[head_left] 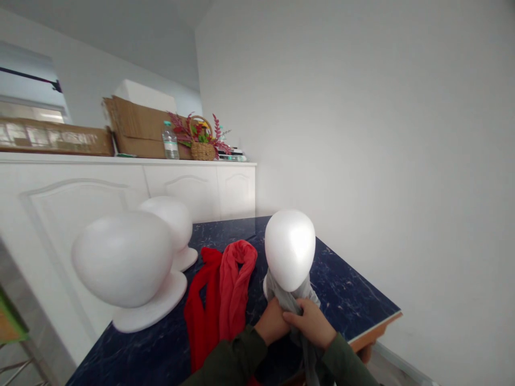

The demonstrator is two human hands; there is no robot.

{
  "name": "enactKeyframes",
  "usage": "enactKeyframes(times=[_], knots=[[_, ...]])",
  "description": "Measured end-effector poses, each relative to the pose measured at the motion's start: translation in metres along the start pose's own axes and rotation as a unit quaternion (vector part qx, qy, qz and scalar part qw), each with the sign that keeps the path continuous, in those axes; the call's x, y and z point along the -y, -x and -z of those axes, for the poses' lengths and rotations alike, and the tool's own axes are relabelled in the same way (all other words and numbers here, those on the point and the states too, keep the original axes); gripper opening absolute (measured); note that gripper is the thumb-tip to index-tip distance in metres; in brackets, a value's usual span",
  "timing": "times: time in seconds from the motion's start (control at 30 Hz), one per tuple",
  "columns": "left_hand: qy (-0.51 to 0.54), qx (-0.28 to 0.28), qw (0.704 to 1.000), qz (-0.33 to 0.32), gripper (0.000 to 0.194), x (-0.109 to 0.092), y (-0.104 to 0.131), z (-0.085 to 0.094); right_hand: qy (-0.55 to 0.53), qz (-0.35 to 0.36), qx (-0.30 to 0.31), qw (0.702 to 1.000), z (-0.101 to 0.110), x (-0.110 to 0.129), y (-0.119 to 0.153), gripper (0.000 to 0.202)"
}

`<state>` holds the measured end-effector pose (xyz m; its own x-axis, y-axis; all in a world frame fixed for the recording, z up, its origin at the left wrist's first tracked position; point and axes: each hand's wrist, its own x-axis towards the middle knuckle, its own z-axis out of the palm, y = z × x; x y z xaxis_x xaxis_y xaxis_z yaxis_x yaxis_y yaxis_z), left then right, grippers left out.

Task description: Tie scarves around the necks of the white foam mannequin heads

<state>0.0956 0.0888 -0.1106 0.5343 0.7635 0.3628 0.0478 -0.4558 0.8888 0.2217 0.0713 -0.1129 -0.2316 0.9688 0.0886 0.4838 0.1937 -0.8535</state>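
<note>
Count: 3 white foam heads on the bench [354,289], 2 scarves, 2 hands.

Foam heads: no. 1 [289,249] stands upright at bench centre-right, long axis approx. vertical, narrow end down, directly above the hands. No. 2 [124,260] is at front left, on a flat oval base, tilted, long axis approx. horizontal. No. 3 [171,220] is behind no. 2, partly hidden by it, also on a base.

Scarves: grey scarf [289,297] is wrapped around the neck of head no. 1; its loose end hangs down past the near bench edge, long axis approx. vertical. Red scarf [225,295] lies on the bench between head no. 2 and head no. 1, folded in a long loop, long axis running from the near edge toward the far side, closed loop end pointing away from the person.

Left hand [271,324]: closed on the grey scarf at the neck of head no. 1, fingers curled into the cloth. Right hand [311,321]: also closed on the grey scarf, just beside and touching the left hand. Both sleeves are dark green.

Background: white cabinet [120,187] behind the bench carries cardboard boxes [137,126], 1 water bottle [170,140] and 1 wicker basket [202,147] with red flowers.
</note>
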Motion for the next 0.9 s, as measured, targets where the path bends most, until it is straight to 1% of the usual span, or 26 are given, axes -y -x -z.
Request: enactKeyframes(times=[0.07,0.1,0.13,0.2,0.27,0.3,0.37,0.47,0.5,0.57,0.63,0.7,0.77,0.8,0.87,0.9], knots=[[-0.019,-0.008,1.0,0.007,0.021,0.002,-0.003,-0.003,-0.084,0.001,-0.001,0.996,0.0,0.003,0.0,0.028],[-0.023,-0.018,1.0,0.009,0.021,0.003,-0.004,-0.004,-0.149,0.001,0.001,0.989,-0.001,0.004,0.0,0.028],[-0.022,-0.031,0.999,0.009,0.023,0.005,-0.005,-0.005,-0.221,-0.001,0.005,0.975,-0.001,0.005,0.001,0.028],[-0.018,-0.055,0.998,0.005,0.028,0.007,-0.005,-0.006,-0.353,-0.012,0.024,0.935,0.001,0.008,0.004,0.027],[-0.013,-0.066,0.998,0.002,0.031,0.01,-0.005,-0.007,-0.427,-0.023,0.048,0.903,0.005,0.009,0.006,0.022],[-0.012,-0.074,0.997,0.005,0.032,0.011,-0.005,-0.007,-0.44,-0.022,0.057,0.896,0.008,0.009,0.007,0.021],[-0.005,-0.1,0.994,0.035,0.034,0.013,-0.005,-0.008,-0.448,-0.017,0.074,0.891,0.016,0.007,0.006,0.025],[0.049,-0.127,0.983,0.12,0.034,0.009,-0.004,-0.01,-0.459,-0.033,0.1,0.882,0.025,0.0,0.004,0.03],[0.077,-0.124,0.978,0.147,0.031,0.006,-0.003,-0.01,-0.462,-0.045,0.103,0.879,0.027,-0.002,0.002,0.03],[0.137,-0.107,0.968,0.179,0.026,0.0,-0.003,-0.011,-0.464,-0.059,0.098,0.878,0.029,-0.006,0.0,0.031],[0.19,-0.099,0.959,0.184,0.021,-0.005,-0.002,-0.01,-0.458,-0.065,0.08,0.883,0.029,-0.008,-0.001,0.032],[0.243,-0.09,0.949,0.18,0.018,-0.008,-0.003,-0.007,-0.457,-0.081,0.077,0.883,0.026,-0.01,-0.001,0.031],[0.305,-0.071,0.931,0.187,0.016,-0.008,-0.003,-0.002,-0.47,-0.111,0.085,0.872,0.023,-0.012,-0.001,0.031],[0.339,-0.059,0.918,0.199,0.016,-0.007,-0.003,0.001,-0.481,-0.124,0.087,0.864,0.022,-0.013,-0.001,0.031],[0.394,-0.048,0.887,0.235,0.015,-0.003,-0.005,0.008,-0.502,-0.13,0.073,0.852,0.022,-0.018,-0.002,0.032],[0.412,-0.051,0.874,0.253,0.013,-0.001,-0.006,0.012,-0.509,-0.124,0.068,0.849,0.023,-0.021,-0.003,0.031]])
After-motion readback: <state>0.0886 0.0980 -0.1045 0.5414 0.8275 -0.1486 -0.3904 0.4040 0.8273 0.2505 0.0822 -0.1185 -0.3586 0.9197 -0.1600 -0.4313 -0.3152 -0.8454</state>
